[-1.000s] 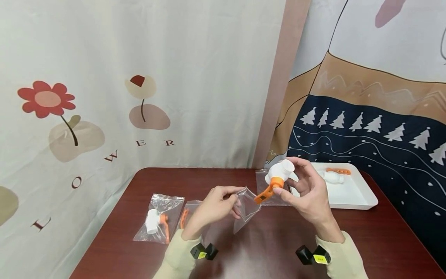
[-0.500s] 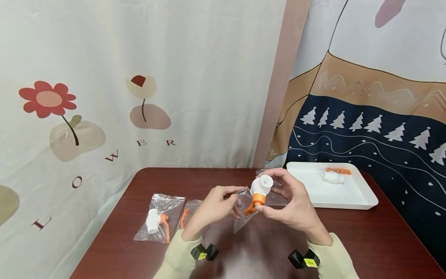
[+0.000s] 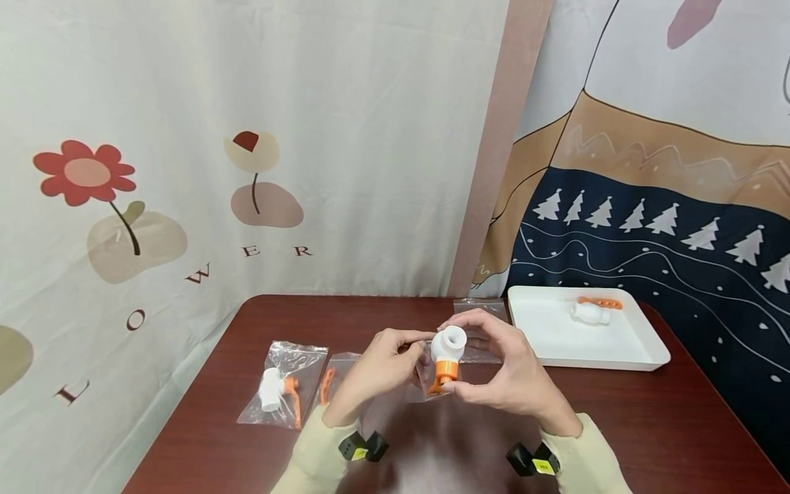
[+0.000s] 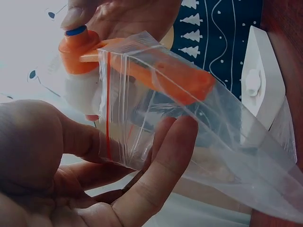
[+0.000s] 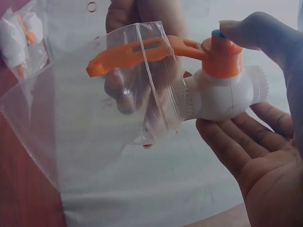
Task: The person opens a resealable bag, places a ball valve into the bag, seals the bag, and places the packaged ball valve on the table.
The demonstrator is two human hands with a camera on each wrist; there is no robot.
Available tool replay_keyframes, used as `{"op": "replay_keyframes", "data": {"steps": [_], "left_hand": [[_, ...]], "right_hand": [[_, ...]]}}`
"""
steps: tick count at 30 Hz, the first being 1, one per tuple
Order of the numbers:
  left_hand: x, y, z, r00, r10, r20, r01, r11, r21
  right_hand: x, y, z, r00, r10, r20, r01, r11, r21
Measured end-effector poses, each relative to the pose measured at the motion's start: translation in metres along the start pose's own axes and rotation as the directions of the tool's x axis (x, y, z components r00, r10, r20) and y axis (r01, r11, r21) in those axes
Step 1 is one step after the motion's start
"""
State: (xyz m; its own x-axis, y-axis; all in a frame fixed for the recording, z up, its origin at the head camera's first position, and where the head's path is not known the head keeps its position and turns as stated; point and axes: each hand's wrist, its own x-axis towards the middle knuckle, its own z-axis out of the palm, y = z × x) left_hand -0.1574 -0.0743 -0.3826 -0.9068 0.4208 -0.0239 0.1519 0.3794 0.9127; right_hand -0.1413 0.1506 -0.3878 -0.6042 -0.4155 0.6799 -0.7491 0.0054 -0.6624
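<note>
A white plastic ball valve [image 3: 448, 345] with an orange lever handle [image 5: 125, 56] is in my right hand [image 3: 509, 363]. The thumb presses on the blue cap [image 5: 218, 33] atop the stem and the fingers support the white body from below. My left hand [image 3: 384, 363] pinches a clear zip-lock bag [image 4: 222, 156] near its red-striped mouth. Through the film, the lever shows inside the bag. One ribbed end of the valve sits right at the opening, while most of the body is outside. In the head view, the hands hide much of the bag.
On the table's left lies a bagged valve [image 3: 269, 391], with another bag holding an orange part [image 3: 326, 386] beside it, partly behind the left arm. A flat clear bag [image 3: 478, 309] lies behind the right hand. The white tray [image 3: 592, 353] at back right carries another valve [image 3: 590, 313].
My right hand has moved left and down with the ball valve, bringing the lever into the bag's mouth. The left hand has stayed nearly still, holding the bag.
</note>
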Motion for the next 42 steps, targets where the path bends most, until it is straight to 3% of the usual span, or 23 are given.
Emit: {"op": "replay_keyframes", "data": {"steps": [5, 10, 16, 24, 33, 42], "left_hand": [[0.0, -0.001, 0.001, 0.998, 0.048, -0.038, -0.045, 0.994, 0.096], [-0.001, -0.002, 0.001, 0.992, 0.103, -0.071, -0.092, 0.985, 0.144], [-0.002, 0.0, 0.002, 0.989, 0.099, -0.113, -0.085, 0.989, 0.124], [-0.002, 0.0, 0.004, 0.987, 0.085, -0.139, -0.084, 0.996, 0.017], [-0.003, 0.003, 0.005, 0.975, 0.111, -0.192, -0.102, 0.993, 0.057], [-0.004, 0.004, 0.008, 0.966, 0.124, -0.226, -0.118, 0.992, 0.042]], "right_hand": [[0.003, 0.002, 0.004, 0.996, -0.077, 0.038, 0.076, 0.997, 0.028], [0.005, 0.003, 0.007, 0.992, -0.114, 0.054, 0.115, 0.993, -0.017], [0.003, 0.003, 0.007, 0.995, -0.093, 0.034, 0.096, 0.988, -0.124], [0.003, 0.002, 0.006, 0.998, -0.065, 0.002, 0.064, 0.965, -0.253], [-0.001, 0.012, 0.006, 0.997, -0.074, -0.014, 0.064, 0.936, -0.346], [-0.003, 0.016, 0.005, 1.0, 0.005, -0.006, -0.007, 0.92, -0.391]]}}
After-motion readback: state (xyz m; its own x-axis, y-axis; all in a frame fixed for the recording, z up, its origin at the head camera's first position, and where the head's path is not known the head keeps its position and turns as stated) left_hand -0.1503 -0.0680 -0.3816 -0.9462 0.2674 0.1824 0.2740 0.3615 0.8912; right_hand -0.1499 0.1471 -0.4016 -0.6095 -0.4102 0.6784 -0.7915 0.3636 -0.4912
